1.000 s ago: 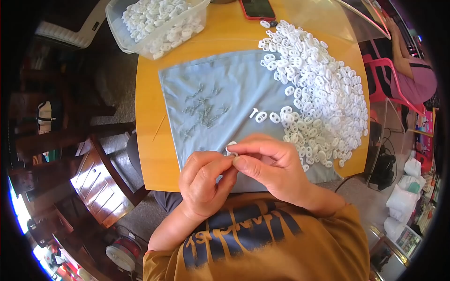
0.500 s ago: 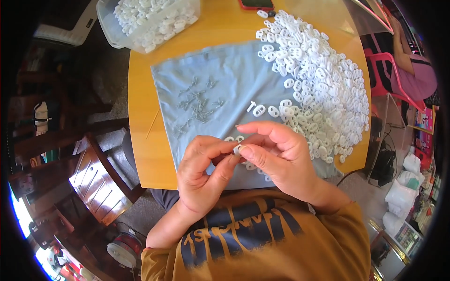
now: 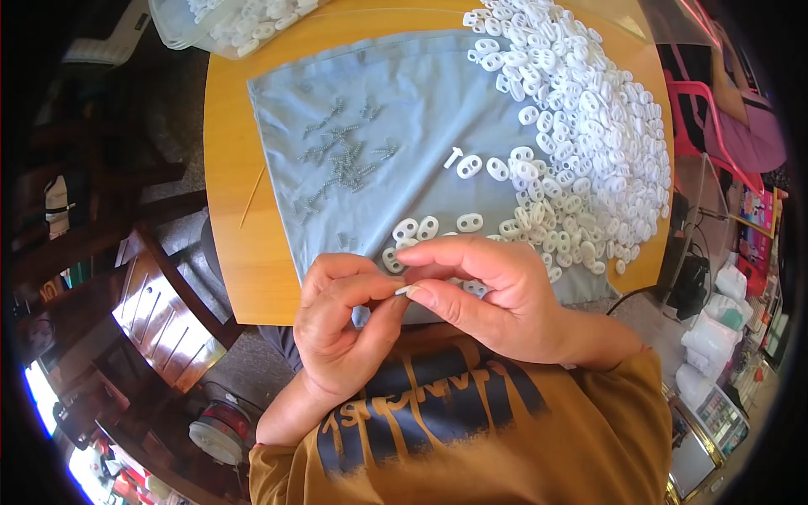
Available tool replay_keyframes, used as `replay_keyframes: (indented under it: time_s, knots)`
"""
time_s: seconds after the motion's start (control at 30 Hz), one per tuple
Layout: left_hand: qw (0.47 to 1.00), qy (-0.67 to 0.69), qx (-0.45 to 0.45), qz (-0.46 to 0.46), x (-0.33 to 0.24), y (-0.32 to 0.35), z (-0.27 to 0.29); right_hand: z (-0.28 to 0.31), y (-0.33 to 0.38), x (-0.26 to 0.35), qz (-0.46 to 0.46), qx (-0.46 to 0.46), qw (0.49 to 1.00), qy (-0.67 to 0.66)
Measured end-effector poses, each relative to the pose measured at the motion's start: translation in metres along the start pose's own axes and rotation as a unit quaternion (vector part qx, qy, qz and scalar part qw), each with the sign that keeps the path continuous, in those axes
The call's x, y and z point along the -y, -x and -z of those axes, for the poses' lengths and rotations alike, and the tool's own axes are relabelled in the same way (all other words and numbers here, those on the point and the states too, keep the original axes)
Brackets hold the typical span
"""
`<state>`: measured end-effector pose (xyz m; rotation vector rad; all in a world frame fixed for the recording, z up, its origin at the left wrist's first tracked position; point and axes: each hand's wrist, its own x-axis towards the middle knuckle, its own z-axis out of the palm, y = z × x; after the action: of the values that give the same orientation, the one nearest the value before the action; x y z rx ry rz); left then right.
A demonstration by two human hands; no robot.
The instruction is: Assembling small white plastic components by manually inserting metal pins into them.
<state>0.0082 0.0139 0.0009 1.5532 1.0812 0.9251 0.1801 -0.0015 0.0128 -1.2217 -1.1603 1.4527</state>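
A small white plastic cord-lock piece (image 3: 403, 290) is pinched between the fingertips of my left hand (image 3: 345, 316) and my right hand (image 3: 497, 290). Its shape is mostly covered by the fingers. Just beyond my hands, several white two-hole oval cord-lock pieces (image 3: 427, 227) lie on a grey-blue cloth (image 3: 379, 93). A white T-shaped plunger (image 3: 454, 157) lies farther off beside another two-hole oval (image 3: 469, 167). Small metal springs (image 3: 345, 164) are scattered over the left part of the cloth.
A large heap of white ovals (image 3: 589, 109) covers the table's right side. At the far left stands a clear plastic tub (image 3: 181, 29) of white pieces. A thin stick (image 3: 252, 198) lies on the wooden table (image 3: 227, 151). Another person sits on a pink chair (image 3: 715, 101) at right.
The table and its contents sit higher in the picture, and the phone has left the top edge. My hands have moved slightly left and lower; the pinched piece now appears turned more edge-on.
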Motion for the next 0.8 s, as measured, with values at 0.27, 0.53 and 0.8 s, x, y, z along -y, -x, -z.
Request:
replay_keyframes:
  time_s: [0.27,0.53,0.8]
  knots:
    - [0.999,0.051,-0.016,0.005,0.012,0.008,0.012,0.014,-0.01,0.005,0.108,0.006,0.979,0.175]
    - [0.991,0.109,-0.057,0.059,0.023,0.016,0.01,0.027,-0.054,0.006,0.248,-0.002,0.849,0.467]
    - [0.999,0.019,-0.04,0.006,0.025,0.012,0.01,0.026,-0.083,-0.002,0.273,0.008,0.806,0.525]
